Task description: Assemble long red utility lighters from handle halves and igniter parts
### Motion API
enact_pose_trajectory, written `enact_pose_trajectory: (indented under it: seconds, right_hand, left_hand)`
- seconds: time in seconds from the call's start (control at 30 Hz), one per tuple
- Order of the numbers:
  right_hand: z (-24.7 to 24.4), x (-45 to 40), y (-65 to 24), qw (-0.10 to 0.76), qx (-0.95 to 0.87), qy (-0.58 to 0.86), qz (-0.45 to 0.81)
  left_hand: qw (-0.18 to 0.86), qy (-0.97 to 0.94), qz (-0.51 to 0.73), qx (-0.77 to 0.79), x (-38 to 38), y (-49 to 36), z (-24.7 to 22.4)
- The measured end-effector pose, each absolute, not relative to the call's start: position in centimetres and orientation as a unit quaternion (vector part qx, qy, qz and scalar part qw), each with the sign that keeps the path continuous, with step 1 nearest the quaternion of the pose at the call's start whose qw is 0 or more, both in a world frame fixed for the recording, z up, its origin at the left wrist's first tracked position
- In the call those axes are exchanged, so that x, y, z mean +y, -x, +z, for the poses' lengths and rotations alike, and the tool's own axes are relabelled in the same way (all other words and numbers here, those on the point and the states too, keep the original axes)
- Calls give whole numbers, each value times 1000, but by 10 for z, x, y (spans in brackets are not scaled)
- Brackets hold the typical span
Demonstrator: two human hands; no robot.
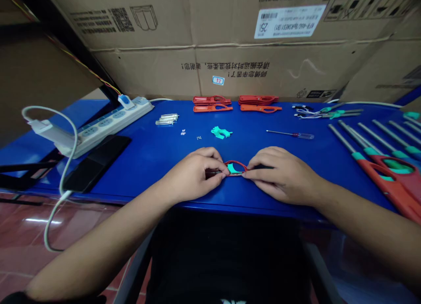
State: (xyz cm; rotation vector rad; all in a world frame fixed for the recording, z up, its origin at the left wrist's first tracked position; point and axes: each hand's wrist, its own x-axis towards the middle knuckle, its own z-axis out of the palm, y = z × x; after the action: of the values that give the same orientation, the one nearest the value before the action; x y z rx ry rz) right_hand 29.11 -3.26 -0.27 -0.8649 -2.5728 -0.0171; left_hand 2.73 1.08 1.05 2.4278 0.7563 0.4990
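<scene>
Between my hands is a red lighter casing [245, 166] with a loop-shaped opening, and a teal trigger piece [234, 168] sits in that opening. My left hand [200, 171] pinches the casing's left end, its fingers wrapped over it. On the right end, my right hand [279, 174] grips with thumb and fingertips. The parts under my fingers are hidden. Just beyond lie several teal pieces [221, 132], with tiny metal pins [199, 137] and small white bits [183, 132] to their left.
Red casing halves [212, 107] and orange ones [259, 108] lie at the back. A screwdriver [291, 134], wired parts [338, 113] and several long-nosed lighters [378, 172] are right. Clear tubes [166, 119], a phone [98, 162] and a power strip [108, 122] are left.
</scene>
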Motion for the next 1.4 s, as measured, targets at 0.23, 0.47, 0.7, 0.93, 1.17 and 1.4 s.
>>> enact_pose_trajectory:
  seconds: [0.23, 0.47, 0.7, 0.93, 1.17, 1.4]
  right_hand:
    - [1, -39, -286, 178, -934, 299, -78]
    - [4, -45, -281, 158, -937, 281, -132]
    - [2, -43, -280, 157, -935, 296, -116]
    - [2, -44, -280, 157, -934, 309, -89]
    - [1, -43, -280, 164, -935, 304, -83]
    - [0, -44, -278, 149, -932, 330, -28]
  left_hand:
    - [236, -921, 174, 256, 11, -22, 13]
    - [214, -931, 163, 249, 13, -20, 15]
    - [216, -931, 164, 244, 13, -20, 13]
    - [216, -932, 162, 242, 14, -20, 14]
    - [209, -933, 160, 245, 13, -21, 13]
    - [220, -929, 165, 245, 13, -20, 12]
